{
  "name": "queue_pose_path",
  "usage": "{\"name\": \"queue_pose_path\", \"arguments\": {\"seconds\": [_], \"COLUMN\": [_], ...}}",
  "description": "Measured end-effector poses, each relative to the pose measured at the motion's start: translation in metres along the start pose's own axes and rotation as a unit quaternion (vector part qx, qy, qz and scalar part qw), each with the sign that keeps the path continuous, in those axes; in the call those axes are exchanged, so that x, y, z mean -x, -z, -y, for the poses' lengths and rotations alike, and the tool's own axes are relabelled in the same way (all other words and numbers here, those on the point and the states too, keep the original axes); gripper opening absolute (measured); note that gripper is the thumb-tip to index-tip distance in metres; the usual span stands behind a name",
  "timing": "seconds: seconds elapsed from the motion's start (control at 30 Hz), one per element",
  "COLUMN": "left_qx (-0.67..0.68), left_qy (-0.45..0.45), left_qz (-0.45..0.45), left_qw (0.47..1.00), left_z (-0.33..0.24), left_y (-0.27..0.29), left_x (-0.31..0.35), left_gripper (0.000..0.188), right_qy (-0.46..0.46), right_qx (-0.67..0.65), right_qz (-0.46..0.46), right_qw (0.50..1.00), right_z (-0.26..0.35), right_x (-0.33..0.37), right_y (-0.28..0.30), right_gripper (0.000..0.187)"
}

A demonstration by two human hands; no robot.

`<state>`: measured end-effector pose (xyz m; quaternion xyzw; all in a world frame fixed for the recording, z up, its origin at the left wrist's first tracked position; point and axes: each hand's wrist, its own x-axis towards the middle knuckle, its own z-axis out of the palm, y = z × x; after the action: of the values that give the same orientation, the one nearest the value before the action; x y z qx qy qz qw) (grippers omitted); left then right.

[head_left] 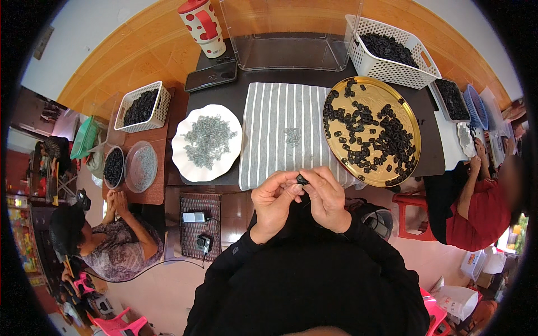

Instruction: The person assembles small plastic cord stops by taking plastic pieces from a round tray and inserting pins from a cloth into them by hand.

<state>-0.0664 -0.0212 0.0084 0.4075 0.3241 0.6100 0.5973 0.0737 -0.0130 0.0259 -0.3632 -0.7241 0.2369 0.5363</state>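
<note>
Both my hands meet in front of me, just off the near edge of a grey striped cloth (263, 129). Between the fingertips of my left hand (273, 203) and my right hand (326, 200) is a small black part (302, 180), pinched from both sides. Its finer shape is hidden by my fingers. A little pile of thin clear pins (292, 136) lies on the cloth. To the left, a white wavy-edged plate (182, 168) bears many more such clear pieces. On the right, a round gold tray (413, 120) carries many small black parts.
A white basket (364, 61) of black parts stands at the back right. Behind the cloth are a clear box (291, 53), a phone (211, 77) and a dotted tumbler (203, 28). One person (120, 241) works at the left, another (476, 207) at the right.
</note>
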Motion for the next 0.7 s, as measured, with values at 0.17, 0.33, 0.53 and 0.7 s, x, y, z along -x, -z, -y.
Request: {"name": "queue_pose_path", "arguments": {"seconds": [0.17, 0.33, 0.53, 0.7], "left_qx": [-0.013, -0.019, -0.003, -0.029], "left_qy": [-0.029, -0.039, -0.027, 0.035], "left_qz": [-0.005, -0.005, -0.030, 0.014], "left_qw": [0.999, 0.999, 0.999, 0.999], "left_z": [0.000, 0.000, 0.002, -0.006], "left_y": [-0.007, -0.010, -0.010, 0.001], "left_x": [0.002, 0.005, 0.003, 0.001], "left_gripper": [0.024, 0.020, 0.021, 0.028], "right_qy": [0.004, 0.025, 0.011, -0.176], "right_qx": [0.025, 0.052, 0.044, -0.105], "right_qz": [-0.029, -0.053, -0.057, 0.066], "right_qw": [0.999, 0.997, 0.997, 0.977], "right_z": [0.001, 0.001, 0.003, 0.000], "right_x": [0.003, 0.005, 0.002, -0.004], "right_y": [-0.003, -0.006, -0.004, 0.025], "right_gripper": [0.031, 0.026, 0.023, 0.022]}}
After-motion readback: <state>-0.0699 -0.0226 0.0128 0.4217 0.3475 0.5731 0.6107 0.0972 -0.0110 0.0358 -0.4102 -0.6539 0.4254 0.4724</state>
